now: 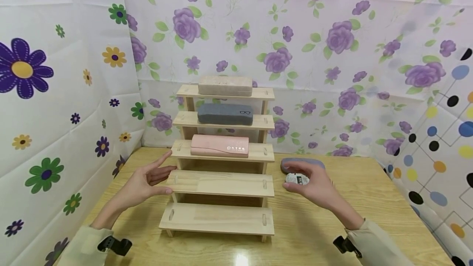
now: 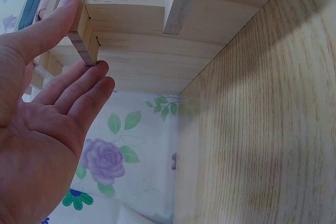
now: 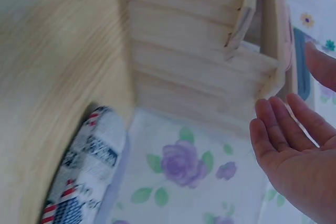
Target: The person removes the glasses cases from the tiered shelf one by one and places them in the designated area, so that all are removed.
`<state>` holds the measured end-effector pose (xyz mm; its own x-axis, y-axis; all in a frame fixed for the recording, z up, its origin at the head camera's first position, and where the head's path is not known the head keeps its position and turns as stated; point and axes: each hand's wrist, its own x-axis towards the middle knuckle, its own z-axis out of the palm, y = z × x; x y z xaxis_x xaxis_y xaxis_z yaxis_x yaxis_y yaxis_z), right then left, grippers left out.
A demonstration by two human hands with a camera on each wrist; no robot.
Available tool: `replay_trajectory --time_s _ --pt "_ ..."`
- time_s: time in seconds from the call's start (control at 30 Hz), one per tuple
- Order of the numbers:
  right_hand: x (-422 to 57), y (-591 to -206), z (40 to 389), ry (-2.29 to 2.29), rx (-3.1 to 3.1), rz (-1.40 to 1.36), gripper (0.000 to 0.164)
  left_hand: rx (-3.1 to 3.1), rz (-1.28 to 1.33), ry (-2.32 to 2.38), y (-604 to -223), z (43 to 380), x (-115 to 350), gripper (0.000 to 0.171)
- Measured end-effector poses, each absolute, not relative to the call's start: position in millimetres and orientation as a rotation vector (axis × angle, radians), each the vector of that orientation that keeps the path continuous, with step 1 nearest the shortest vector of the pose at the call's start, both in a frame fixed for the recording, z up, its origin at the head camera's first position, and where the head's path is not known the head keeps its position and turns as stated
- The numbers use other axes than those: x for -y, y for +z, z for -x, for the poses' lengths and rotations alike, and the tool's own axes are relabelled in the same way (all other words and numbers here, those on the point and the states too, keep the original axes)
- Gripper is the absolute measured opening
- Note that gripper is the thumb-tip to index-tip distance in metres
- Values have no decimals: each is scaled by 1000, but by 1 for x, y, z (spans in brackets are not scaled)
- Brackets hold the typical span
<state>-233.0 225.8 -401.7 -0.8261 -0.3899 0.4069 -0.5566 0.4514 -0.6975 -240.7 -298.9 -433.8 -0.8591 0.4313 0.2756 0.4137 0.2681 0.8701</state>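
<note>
My left hand [image 1: 142, 186] is at the left side of a five-step wooden display stand [image 1: 221, 218], fingers extended and thumb apart, fingertips right at the ends of the middle steps. To the stand's right my right hand [image 1: 314, 184] hangs with gently bent fingers and nothing between them. Behind it, on the table, lie a white printed glasses case [image 3: 92, 161] and a blue-grey case [image 1: 303, 161], both partly hidden by the hand in the head view. The stand's top three steps hold a beige case [image 1: 225, 85], a blue-grey glasses case [image 1: 225, 115] and a pink case [image 1: 207, 145].
The stand rests on a wood-grain table [image 1: 310, 233]. Flower-patterned cloth [image 1: 240, 11] hangs close behind it. Another flowered cloth [image 1: 74, 114] closes off the left side, and a dotted cloth [image 1: 436, 114] the right.
</note>
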Motion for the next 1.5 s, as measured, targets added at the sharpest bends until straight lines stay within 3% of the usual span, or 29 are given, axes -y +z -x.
replay_trajectory --time_s 0.27,0.83,1.5 --pt "-200 -385 238 1331 2517 -835 61 -2502 -828 1693 -434 240 299 107" --pt "-159 -362 255 1219 2503 -833 61 -2492 -846 1703 -432 239 298 106" --pt "-114 -355 303 1105 2606 -868 69 -2474 -832 1710 -433 239 299 106"
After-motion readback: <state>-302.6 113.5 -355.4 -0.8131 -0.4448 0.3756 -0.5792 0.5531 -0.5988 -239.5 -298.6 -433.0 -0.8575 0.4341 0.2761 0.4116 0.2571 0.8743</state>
